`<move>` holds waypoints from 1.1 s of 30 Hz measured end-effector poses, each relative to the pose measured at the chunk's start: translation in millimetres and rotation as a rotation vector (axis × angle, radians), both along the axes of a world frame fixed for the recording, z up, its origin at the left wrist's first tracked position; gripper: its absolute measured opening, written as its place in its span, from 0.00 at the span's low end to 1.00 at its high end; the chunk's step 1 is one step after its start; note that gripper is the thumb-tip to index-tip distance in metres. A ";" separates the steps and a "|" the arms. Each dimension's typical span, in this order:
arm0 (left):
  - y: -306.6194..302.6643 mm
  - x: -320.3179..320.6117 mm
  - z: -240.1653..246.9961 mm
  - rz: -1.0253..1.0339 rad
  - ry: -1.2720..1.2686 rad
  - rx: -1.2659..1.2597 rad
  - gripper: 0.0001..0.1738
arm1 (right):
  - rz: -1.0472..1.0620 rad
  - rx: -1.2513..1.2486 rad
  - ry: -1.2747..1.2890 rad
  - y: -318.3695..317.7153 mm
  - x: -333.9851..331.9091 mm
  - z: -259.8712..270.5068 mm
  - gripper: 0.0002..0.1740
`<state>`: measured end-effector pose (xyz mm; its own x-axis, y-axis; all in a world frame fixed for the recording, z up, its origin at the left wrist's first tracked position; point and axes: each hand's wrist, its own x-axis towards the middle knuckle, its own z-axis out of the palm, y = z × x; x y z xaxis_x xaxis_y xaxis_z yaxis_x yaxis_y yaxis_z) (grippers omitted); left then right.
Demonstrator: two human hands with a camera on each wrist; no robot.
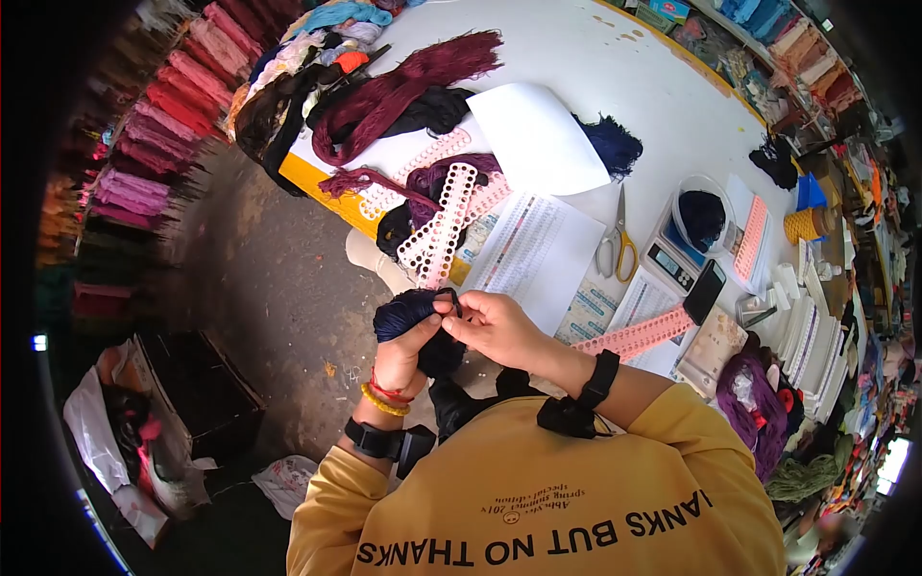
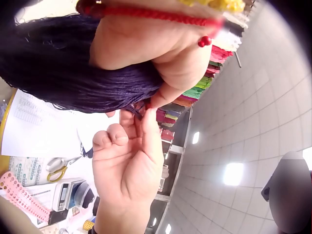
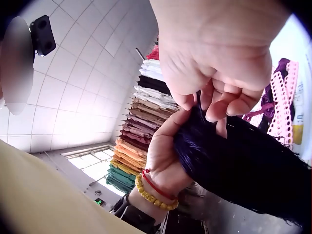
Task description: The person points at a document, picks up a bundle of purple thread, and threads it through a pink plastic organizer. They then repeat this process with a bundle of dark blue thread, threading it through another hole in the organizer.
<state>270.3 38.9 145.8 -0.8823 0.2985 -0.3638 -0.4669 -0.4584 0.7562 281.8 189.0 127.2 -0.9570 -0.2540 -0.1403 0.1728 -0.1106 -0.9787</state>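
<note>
A thick skein of dark navy yarn [image 1: 401,314] is held up off the near edge of the table. My left hand [image 1: 403,357] grips it, with the fingers curled round the bundle. In the left wrist view the navy strands [image 2: 58,73] spread away from under the thumb. My right hand [image 1: 499,331] meets the left at the top of the skein, where its thumb and fingertips pinch a small twist of the yarn. Seen from the right wrist, the bundle [image 3: 192,146] lies across the left palm and its loose end hangs down to the right.
Pink and white perforated cards [image 1: 449,226] and maroon yarn [image 1: 408,91] lie on the white table just ahead. Printed sheets [image 1: 533,252], scissors [image 1: 624,254], a digital scale [image 1: 669,266] and a phone [image 1: 705,292] are to the right. Hanging coloured skeins [image 1: 182,91] line the left.
</note>
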 end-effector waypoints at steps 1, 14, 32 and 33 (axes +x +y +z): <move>1.0 0.2 -2.2 0.000 0.002 -0.017 0.09 | 0.006 0.015 -0.014 1.5 0.1 0.3 0.09; 4.5 3.7 -4.9 -0.044 -0.175 0.204 0.07 | -0.076 -0.667 -0.513 23.1 3.4 2.3 0.07; -249.7 52.3 -169.4 0.645 -0.482 -0.101 0.11 | -0.825 0.657 0.573 251.2 -5.2 292.3 0.13; -267.1 60.2 -178.2 0.681 -0.493 -0.106 0.12 | -0.829 0.710 0.688 245.8 -4.8 313.1 0.13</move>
<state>330.5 -228.2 -32.4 -0.5901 -0.2980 -0.7503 -0.4023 -0.6972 0.5934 277.0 434.9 440.3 -0.7213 0.3745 0.5827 -0.2567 0.6367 -0.7271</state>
